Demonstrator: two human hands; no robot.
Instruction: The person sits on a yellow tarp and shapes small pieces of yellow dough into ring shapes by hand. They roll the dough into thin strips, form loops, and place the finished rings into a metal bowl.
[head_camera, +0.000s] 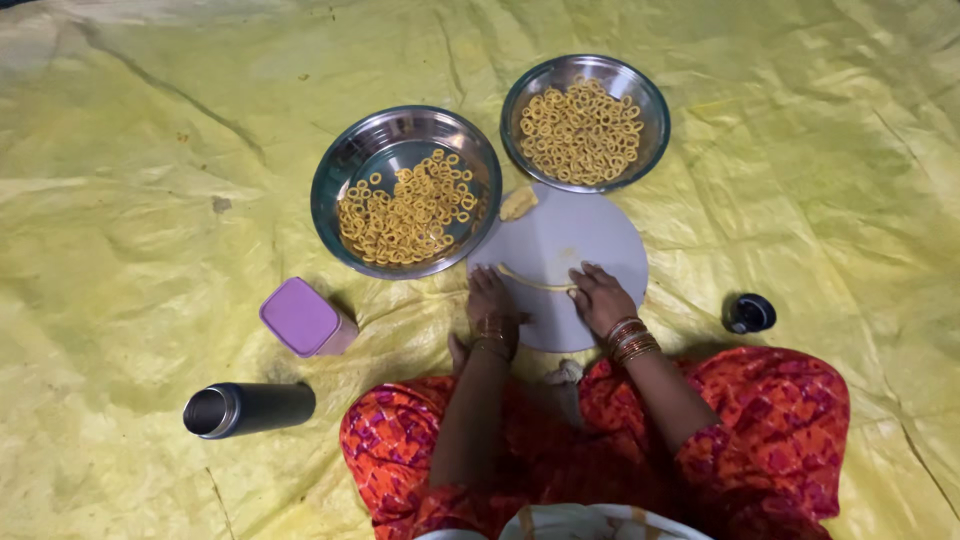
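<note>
Steel shows first at your near left: a dark cylindrical metal flask (249, 408) lying on its side on the crinkled yellow plastic sheet (130, 180), then a lilac square lidded plastic box (304, 318). Farther off, two round shiny steel bowls (404, 190) (585, 122) hold small pale-yellow dough rings. Your left hand (490, 305) and right hand (602, 298) lie flat, fingers spread, on the round grey board (570, 235), pressing the ends of a thin pale dough rope (535, 281). A yellow dough lump (518, 203) sits at the board's far edge. A small dark lid (749, 313) lies right.
</note>
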